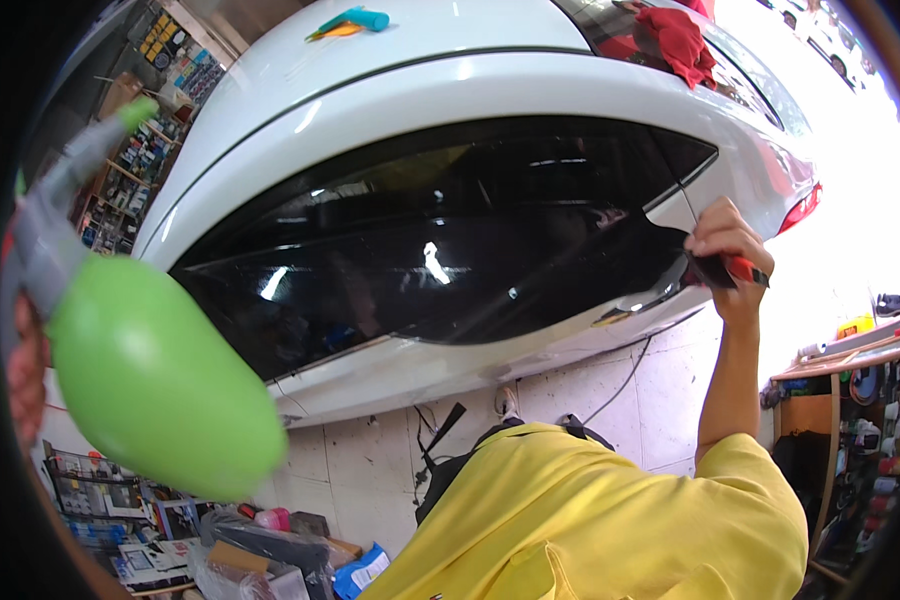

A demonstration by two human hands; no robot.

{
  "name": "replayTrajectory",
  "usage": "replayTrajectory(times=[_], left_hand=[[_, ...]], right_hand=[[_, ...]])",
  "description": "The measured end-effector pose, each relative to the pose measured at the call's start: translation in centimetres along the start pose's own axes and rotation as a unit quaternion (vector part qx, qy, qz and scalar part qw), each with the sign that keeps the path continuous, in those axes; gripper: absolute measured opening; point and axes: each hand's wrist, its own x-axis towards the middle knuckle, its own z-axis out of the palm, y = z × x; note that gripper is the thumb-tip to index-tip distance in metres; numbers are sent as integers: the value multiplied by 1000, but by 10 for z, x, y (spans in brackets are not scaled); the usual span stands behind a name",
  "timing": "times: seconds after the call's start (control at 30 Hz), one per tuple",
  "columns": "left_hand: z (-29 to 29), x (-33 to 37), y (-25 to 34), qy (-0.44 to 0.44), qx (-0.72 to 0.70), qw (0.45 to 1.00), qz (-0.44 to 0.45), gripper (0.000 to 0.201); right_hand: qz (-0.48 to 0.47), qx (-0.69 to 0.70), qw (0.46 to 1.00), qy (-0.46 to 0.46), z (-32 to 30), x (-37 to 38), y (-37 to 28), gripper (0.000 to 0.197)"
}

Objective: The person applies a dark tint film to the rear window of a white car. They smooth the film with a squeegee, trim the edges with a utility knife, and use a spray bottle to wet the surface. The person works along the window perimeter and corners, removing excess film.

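Note:
My left hand (28, 370) is at the far left edge, only partly in view, closed on a spray bottle with a green body (160, 385) and a grey trigger head, its green nozzle turned toward the car. At the right, my right hand (725, 245) is closed on the corner of a dark film sheet (570, 270). A small red-and-black tool (745, 271) is tucked in the same hand; its kind is unclear. The film lies over the side window (410, 180) of a white car and hangs below the glass over the door, with bright reflections across it.
On the car roof lie a teal-and-orange tool (355, 22) and, over the rear glass, a red cloth (675, 45). Crowded shelves (140, 160) stand at far left, a wooden rack (850, 430) at right. Boxes and plastic-wrapped items (260, 550) lie low left. A thin cable (625, 385) crosses the tiled floor.

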Motion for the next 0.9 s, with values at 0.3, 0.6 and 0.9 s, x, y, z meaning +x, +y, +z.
replayTrajectory(times=[0.3,0.6,0.9], left_hand=[[80,-71,-71,-319,50,944,-71,64],[-1,-22,-92,-120,147,973,-129,56],[-44,49,-92,-95,328,939,-50,52]], right_hand=[[-7,46,999,0,6,11,1,26],[44,88,995,26,9,25,11,23],[57,38,997,37,6,56,21,19]])
